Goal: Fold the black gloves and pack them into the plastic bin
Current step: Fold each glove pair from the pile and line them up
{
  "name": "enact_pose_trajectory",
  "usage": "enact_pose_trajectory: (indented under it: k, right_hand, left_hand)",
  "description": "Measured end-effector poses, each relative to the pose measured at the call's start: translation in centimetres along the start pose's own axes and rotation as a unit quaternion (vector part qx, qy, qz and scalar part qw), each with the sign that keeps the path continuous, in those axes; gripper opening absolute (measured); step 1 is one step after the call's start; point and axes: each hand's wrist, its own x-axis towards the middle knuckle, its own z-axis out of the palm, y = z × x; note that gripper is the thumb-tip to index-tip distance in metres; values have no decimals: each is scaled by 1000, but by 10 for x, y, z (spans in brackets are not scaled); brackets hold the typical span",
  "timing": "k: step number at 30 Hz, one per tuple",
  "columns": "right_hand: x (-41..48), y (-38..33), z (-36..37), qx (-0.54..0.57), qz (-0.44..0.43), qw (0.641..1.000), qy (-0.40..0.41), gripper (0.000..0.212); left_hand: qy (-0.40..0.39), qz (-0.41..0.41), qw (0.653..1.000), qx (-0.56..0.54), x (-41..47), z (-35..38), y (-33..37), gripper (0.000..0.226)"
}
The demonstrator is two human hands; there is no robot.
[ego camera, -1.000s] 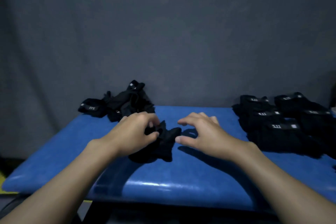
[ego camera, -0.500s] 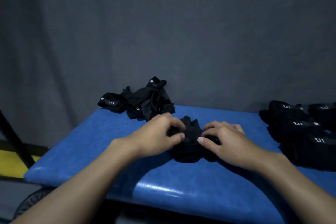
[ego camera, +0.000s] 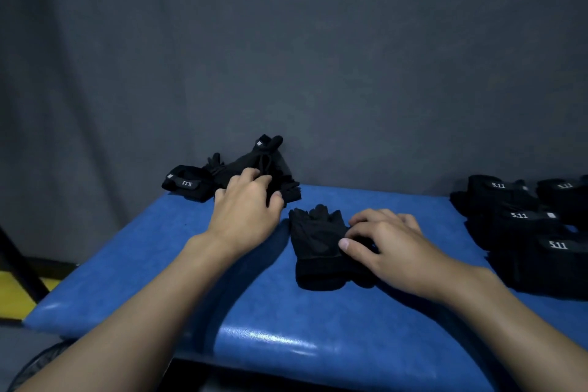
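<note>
The big blue desk (ego camera: 318, 344) carries three lots of black gloves. The biggest is the folded stack (ego camera: 525, 232) at 3 o'clock, close to the desk's right edge and partly cut off by the picture. The loose pile (ego camera: 191, 183) sits at 11 o'clock, at the back edge by the grey wall (ego camera: 318, 73), and part of it pokes out past the left corner. The middle glove (ego camera: 315, 242) lies flat near the centre, apart from both lots. Half a second ago both hands were on this glove. Now the left hand (ego camera: 248, 210) has left it and gone up to 11 o'clock, where its fingers lie on the loose pile. I cannot tell if it has hold of anything yet. The right hand (ego camera: 388, 245) stays on the glove's 3 o'clock side, with its fingers bent and pinching the cloth. I think the left hand is fetching another glove to go with this one. The plastic bin is not in the picture. There is bare blue room at 6 and 7 o'clock, near the front edge, and a strip between the middle glove and the folded stack.
</note>
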Motion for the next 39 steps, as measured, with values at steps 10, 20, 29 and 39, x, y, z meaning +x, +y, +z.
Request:
enact_pose_trajectory:
  k: [10,20,29,39]
  right_hand:
    - [3,-10,-6,98,-14,992,80,27]
    - [8,-12,-16,378,22,911,164,53]
    - [0,-5,-30,343,53,910,226,27]
    - [-14,-9,-48,452,35,864,217,20]
  left_hand:
    - [155,77,959,-226,-8,-17,5,39]
    - [154,137,892,-403,-18,-19,34,28]
    - [72,161,864,-472,-19,-12,57,39]
    - [7,104,882,-460,-24,-20,72,55]
